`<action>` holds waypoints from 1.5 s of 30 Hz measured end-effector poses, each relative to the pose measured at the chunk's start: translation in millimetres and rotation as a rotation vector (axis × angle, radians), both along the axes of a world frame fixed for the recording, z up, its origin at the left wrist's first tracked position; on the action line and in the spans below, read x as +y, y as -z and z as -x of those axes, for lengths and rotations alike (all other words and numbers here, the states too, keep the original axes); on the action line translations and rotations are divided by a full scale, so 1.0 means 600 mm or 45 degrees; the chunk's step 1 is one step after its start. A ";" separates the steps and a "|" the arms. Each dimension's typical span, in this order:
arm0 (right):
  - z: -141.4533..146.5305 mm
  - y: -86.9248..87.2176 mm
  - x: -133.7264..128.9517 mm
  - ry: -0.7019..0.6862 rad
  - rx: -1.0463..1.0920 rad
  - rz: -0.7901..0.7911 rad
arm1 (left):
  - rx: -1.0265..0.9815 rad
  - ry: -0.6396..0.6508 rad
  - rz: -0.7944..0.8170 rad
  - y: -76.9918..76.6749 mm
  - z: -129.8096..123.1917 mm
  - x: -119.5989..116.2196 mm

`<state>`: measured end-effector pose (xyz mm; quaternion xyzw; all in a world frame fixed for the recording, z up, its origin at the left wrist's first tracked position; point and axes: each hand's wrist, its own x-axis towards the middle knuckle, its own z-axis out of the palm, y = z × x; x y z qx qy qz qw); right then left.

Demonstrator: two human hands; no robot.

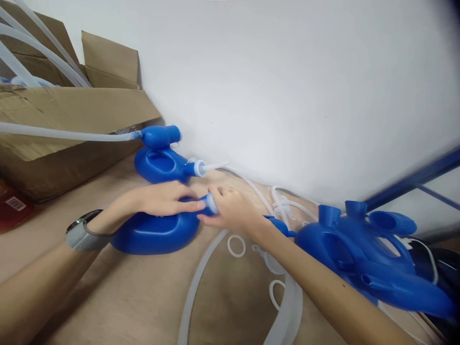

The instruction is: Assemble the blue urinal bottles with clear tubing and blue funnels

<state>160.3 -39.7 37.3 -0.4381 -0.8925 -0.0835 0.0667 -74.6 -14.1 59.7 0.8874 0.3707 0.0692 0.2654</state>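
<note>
Now the left hand [168,199] bends round the bottle [154,237], just left of the frame's middle, and the right hand [233,208] closes its fingers on the cap [212,204]. Best hold the bottle still and keep the cap straight.

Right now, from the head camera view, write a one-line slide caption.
Two bare hands work at the pale cap of a blue plastic jug, near clear ribbed tubing.
</note>
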 end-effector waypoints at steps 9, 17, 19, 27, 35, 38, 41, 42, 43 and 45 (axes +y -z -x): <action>0.005 -0.015 -0.004 0.032 -0.012 0.070 | 0.046 -0.037 0.259 -0.011 -0.003 -0.005; 0.001 -0.004 0.006 -0.034 0.053 0.066 | 0.018 0.115 -0.029 0.007 0.003 0.004; 0.002 0.004 0.009 -0.040 0.122 0.088 | 0.022 0.153 -0.044 0.008 0.004 0.004; 0.000 0.014 0.007 -0.059 0.382 0.262 | -0.023 0.175 -0.017 0.008 0.003 0.006; -0.001 0.011 -0.002 -0.049 0.483 0.377 | -0.063 0.203 0.057 0.008 0.000 0.009; -0.001 0.010 -0.007 -0.005 0.519 0.456 | -0.072 0.206 0.070 0.008 -0.001 0.010; 0.003 0.008 -0.014 0.045 0.562 0.478 | -0.085 0.207 0.098 0.008 0.000 0.011; 0.005 0.008 -0.016 0.061 0.579 0.481 | -0.094 0.209 0.105 0.008 0.000 0.011; 0.007 0.008 -0.019 0.076 0.595 0.487 | -0.109 0.213 0.110 0.009 0.000 0.011; 0.011 0.007 -0.023 0.108 0.625 0.491 | -0.137 0.231 0.115 0.011 0.001 0.012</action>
